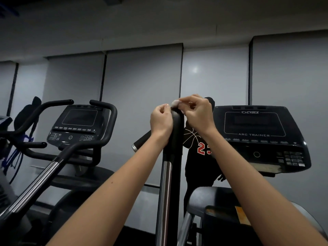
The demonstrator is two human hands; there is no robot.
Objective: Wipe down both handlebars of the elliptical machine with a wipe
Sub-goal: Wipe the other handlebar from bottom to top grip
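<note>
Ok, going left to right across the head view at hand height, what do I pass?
Neighbouring machine's console → left hand → upright handlebar → wipe at its top → right hand → Cybex Arc Trainer console.

Black handlebar [177, 128] above silver tube [165, 192], white wipe [174, 103], black console [257, 135].

Head camera looks forward, slightly upward, close behind both raised forearms.
</note>
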